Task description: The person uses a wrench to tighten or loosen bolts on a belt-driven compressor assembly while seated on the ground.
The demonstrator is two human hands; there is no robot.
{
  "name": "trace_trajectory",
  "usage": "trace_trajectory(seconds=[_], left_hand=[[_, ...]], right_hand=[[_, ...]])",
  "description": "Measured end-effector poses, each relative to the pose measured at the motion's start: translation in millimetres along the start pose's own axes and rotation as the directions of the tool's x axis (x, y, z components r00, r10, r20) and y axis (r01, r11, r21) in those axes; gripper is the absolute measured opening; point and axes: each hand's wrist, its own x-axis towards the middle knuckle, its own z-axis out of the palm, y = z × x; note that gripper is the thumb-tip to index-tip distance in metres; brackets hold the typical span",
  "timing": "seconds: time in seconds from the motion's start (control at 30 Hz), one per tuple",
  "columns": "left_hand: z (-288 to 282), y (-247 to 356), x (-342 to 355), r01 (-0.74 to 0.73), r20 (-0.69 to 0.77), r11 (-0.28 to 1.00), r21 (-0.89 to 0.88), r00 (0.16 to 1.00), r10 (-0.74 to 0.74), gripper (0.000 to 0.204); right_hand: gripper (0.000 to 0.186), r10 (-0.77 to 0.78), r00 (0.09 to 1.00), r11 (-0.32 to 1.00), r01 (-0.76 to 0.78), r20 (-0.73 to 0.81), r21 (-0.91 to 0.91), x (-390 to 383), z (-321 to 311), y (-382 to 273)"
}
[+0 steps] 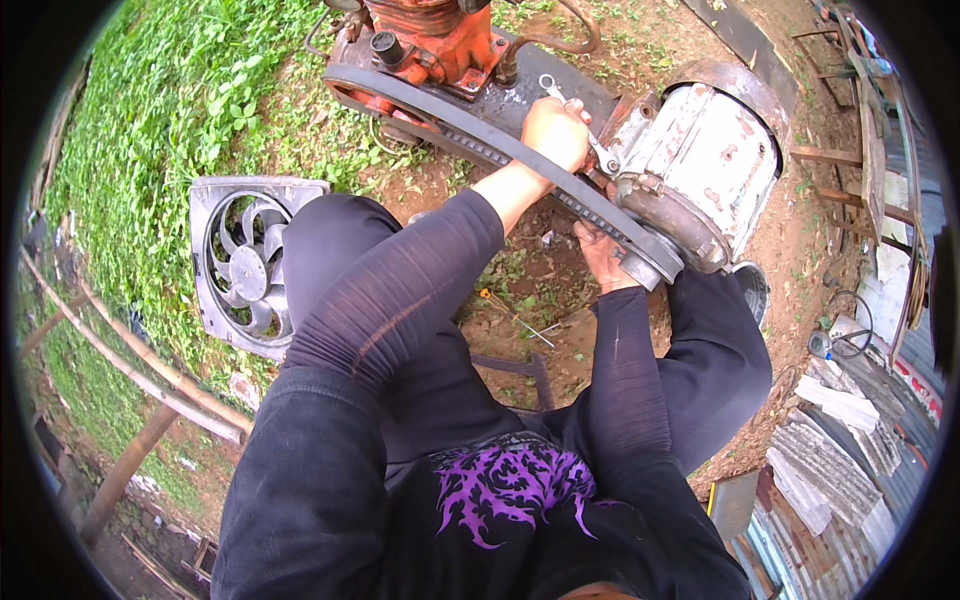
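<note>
My left hand (557,132) is closed around a combination wrench (606,160). Its ring end pokes out above my fist, and its other end rests at the mount beside a worn white electric motor (700,150). My left forearm crosses over a black drive belt (565,180), which runs from the orange compressor (430,45) to the motor's pulley (652,262). Below the belt, my right hand (602,258) reaches up beside that pulley. The belt and pulley hide most of its fingers, so I cannot make out what it touches.
A radiator fan in a square shroud (250,270) stands by my left knee. On the dirt between my legs lies a screwdriver with a yellow handle (487,294). Bamboo poles (160,370) are at the left, corrugated metal sheets (830,475) at the lower right.
</note>
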Motion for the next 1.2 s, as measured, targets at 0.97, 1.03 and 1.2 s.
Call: trace_trajectory(seconds=[0.97,1.03,1.2], left_hand=[[9.7,7.1,20.5,-0.392,0.274,0.509,0.766,0.916,0.292,0.029],[12.2,13.4,27.4,-0.288,0.241,0.614,0.735,0.957,0.16,0.03],[23.6,33.5,28.4,-0.308,0.321,0.634,0.709,0.942,0.098,0.03]], right_hand=[[0.015,-0.073,0.997,0.939,0.065,-0.011,-0.337,-1.3,1.9,-1.6],[0.028,-0.117,0.99,0.773,0.141,0.08,-0.618,-0.7,-10.9,1.2],[0.061,0.005,0.993,0.971,-0.032,-0.115,-0.237,-3.3,-6.1,-1.1]])
